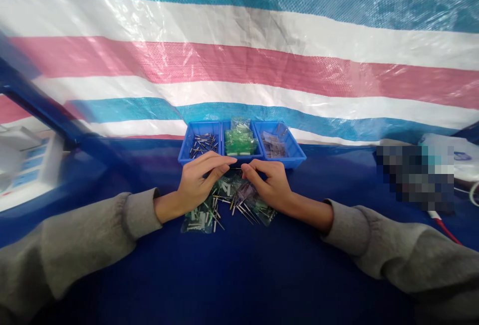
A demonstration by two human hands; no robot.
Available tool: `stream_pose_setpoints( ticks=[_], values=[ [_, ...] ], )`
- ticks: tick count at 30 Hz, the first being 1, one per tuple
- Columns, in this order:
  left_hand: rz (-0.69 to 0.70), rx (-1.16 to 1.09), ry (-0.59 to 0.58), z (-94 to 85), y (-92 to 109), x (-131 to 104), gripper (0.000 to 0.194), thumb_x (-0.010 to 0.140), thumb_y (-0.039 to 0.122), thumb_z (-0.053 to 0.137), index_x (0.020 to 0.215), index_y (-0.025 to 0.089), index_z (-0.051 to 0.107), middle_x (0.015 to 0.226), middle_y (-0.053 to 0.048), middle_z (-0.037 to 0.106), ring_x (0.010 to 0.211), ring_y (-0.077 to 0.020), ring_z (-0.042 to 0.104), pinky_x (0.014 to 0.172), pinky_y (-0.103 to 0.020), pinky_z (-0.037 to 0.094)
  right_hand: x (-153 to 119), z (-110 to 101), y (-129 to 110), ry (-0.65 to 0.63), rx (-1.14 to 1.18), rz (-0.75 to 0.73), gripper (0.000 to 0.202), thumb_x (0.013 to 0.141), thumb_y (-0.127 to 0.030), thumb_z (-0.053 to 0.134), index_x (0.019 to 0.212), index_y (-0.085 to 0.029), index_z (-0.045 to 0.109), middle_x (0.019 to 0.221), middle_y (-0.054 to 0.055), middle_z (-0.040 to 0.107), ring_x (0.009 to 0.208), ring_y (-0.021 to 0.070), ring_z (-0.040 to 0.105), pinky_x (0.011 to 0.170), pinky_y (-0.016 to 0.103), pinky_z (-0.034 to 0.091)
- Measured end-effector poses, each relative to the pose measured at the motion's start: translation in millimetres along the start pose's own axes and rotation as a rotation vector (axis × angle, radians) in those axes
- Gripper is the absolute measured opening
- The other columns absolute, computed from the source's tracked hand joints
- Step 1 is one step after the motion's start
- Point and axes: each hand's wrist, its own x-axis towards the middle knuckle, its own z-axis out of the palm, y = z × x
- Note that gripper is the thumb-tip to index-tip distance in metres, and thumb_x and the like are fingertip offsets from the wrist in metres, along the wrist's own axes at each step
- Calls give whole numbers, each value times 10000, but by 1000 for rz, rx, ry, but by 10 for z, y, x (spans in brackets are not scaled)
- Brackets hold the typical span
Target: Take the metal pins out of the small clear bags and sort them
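Observation:
My left hand (200, 180) is closed, its fingertips pressed near the thumb just in front of the blue bins. My right hand (271, 183) faces it, thumb and forefinger pinched. Between the fingertips shows a thin dark sliver, too small to make out. Below and between the hands lies a pile of thin metal rods (245, 211) and small clear bags (200, 219) with white pieces. The left bin (182, 151) holds metal rods, the middle bin holds green bags (239, 141), and the right bin (298, 151) holds clear bags (274, 145).
The bins stand against a striped plastic sheet (239, 63) at the back of the blue table (239, 275). A white box (35, 170) is at the left. At the right are a blurred-out dark object (415, 178), a red cable (448, 230) and a plastic bag (462, 153).

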Motion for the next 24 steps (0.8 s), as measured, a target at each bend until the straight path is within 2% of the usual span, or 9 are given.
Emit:
stream_pose_setpoints(
  ticks=[3,6,9,20,24],
  values=[
    [-8,-5,-3,4,4,12,177,851,146,540,980,195,650,785,-17,668,687,-83,601,631,-199,511,-6,1,5,14,24,4,277,877,-259,460,629,-170,545,507,-38,499,457,69,437,474,205,341],
    [-69,-2,9,14,11,7,166,833,189,575,984,197,643,771,-8,672,616,-74,597,556,-178,506,-17,7,8,38,83,4,101,849,-235,503,804,-173,569,537,-51,499,479,75,458,482,204,366],
    [-124,-22,24,24,15,-7,187,811,226,605,992,182,627,748,1,659,531,-52,570,466,-141,481,-25,16,9,42,113,-16,116,835,-228,529,936,-177,554,563,-55,510,495,81,483,488,206,391],
    [-97,-20,7,20,11,-14,208,792,280,631,963,165,601,672,22,640,438,-28,504,422,-131,427,-20,17,-26,78,59,-17,67,832,-235,550,813,-178,579,571,-39,533,516,84,497,502,214,410],
    [-86,13,-3,12,27,13,129,787,278,636,840,161,628,634,25,625,411,-28,445,399,-153,386,-32,4,-34,131,102,4,81,852,-250,516,842,-182,560,569,-46,513,498,78,476,479,211,396]
  ],
)
